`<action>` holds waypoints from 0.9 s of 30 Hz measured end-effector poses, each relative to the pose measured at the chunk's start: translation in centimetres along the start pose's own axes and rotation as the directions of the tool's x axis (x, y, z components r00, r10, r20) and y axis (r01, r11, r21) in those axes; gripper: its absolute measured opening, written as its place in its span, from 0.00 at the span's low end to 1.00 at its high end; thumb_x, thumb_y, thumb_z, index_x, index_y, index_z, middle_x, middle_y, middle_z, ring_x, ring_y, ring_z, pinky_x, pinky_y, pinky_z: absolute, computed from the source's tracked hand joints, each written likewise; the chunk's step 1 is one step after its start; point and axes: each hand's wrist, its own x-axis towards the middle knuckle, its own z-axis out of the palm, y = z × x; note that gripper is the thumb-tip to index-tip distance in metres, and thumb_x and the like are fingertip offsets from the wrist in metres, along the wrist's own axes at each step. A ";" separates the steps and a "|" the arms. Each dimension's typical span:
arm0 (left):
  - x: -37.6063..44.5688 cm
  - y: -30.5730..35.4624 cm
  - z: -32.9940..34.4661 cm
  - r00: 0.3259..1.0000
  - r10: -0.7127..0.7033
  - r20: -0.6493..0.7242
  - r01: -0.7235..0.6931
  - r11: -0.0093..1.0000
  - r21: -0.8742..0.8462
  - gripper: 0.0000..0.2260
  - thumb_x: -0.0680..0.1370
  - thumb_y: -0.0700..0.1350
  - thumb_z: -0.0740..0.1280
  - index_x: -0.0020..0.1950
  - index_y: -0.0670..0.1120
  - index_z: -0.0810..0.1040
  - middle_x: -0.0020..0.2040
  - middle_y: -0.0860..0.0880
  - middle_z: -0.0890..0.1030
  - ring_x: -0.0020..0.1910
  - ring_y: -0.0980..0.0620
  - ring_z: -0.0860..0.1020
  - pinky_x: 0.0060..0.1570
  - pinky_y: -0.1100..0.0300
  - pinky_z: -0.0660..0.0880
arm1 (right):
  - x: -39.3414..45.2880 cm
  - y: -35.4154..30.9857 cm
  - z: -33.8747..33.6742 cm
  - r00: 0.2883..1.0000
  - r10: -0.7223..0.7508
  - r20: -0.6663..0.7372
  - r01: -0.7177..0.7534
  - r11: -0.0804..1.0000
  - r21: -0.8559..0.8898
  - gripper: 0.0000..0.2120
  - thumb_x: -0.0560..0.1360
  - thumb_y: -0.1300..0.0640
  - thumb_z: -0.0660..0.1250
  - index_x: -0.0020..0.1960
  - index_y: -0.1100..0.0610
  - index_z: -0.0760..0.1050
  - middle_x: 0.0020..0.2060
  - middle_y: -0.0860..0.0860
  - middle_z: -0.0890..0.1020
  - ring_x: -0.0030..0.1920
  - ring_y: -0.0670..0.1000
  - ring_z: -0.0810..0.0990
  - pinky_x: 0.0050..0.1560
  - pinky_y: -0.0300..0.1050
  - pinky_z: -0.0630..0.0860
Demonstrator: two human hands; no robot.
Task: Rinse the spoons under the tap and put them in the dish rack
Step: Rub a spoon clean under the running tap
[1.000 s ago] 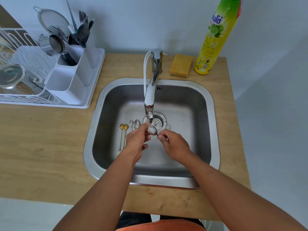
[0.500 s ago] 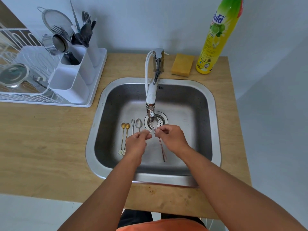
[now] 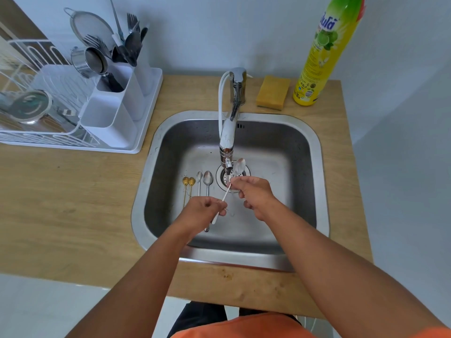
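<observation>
Set into a wooden counter, the sink (image 3: pixel 314 167) keeps four unrinsed spoons (image 3: pixel 198 184) waiting while the right hand (image 3: pixel 253 195) pinches one spoon (image 3: pixel 238 167) beside the tap (image 3: pixel 229 132) and the left hand (image 3: pixel 203 212) grips a white handle (image 3: pixel 223 201), likely steadying it for rinsing.

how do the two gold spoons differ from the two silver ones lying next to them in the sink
The gold spoons have small round bowls and thin stems; the silver spoons have longer oval bowls and thicker handles. The gold pair lies further left, bowls nearly touching; the silver bowls sit apart. All four lie flat on the sink floor, bowls pointing away.
</observation>
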 end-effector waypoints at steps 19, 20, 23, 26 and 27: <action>0.2 0.4 -1.3 0.930 -0.252 0.269 0.342 0.862 -0.374 0.14 0.82 0.55 0.68 0.56 0.49 0.89 0.47 0.52 0.87 0.47 0.51 0.80 0.43 0.55 0.72 | 1.1 -0.8 -0.3 0.999 0.029 -0.019 -0.024 0.975 0.221 0.06 0.78 0.56 0.75 0.53 0.56 0.84 0.47 0.53 0.88 0.31 0.45 0.70 0.24 0.38 0.62; 0.3 0.2 -1.5 0.919 -0.246 0.309 0.361 0.843 -0.400 0.13 0.82 0.55 0.69 0.55 0.49 0.89 0.47 0.52 0.86 0.46 0.52 0.79 0.43 0.55 0.73 | 1.2 -0.9 -0.5 1.000 0.029 -0.011 -0.026 0.975 0.221 0.07 0.78 0.56 0.75 0.55 0.57 0.84 0.48 0.53 0.88 0.32 0.45 0.70 0.24 0.37 0.62; 0.7 0.3 -1.7 0.906 -0.207 0.370 0.369 0.814 -0.449 0.13 0.80 0.55 0.71 0.56 0.50 0.89 0.42 0.53 0.83 0.41 0.54 0.77 0.40 0.57 0.75 | 1.2 -0.6 -0.5 1.000 0.017 0.024 -0.022 0.978 0.206 0.10 0.79 0.54 0.73 0.57 0.58 0.84 0.49 0.51 0.88 0.34 0.45 0.69 0.24 0.37 0.62; 1.2 1.2 -1.5 0.923 -0.206 0.326 0.341 0.831 -0.439 0.11 0.80 0.54 0.72 0.54 0.50 0.90 0.39 0.53 0.80 0.39 0.54 0.76 0.39 0.58 0.77 | 1.0 0.0 -0.3 0.998 0.003 0.061 -0.018 0.969 0.247 0.08 0.80 0.54 0.72 0.55 0.57 0.85 0.46 0.48 0.87 0.33 0.44 0.69 0.24 0.37 0.61; 1.4 1.5 -1.3 0.932 -0.213 0.293 0.323 0.855 -0.406 0.10 0.79 0.54 0.73 0.53 0.50 0.90 0.39 0.53 0.80 0.39 0.54 0.76 0.40 0.57 0.78 | 0.9 0.2 -0.2 0.998 -0.001 0.070 -0.017 0.964 0.266 0.06 0.81 0.54 0.71 0.54 0.56 0.85 0.46 0.47 0.86 0.32 0.44 0.69 0.24 0.37 0.61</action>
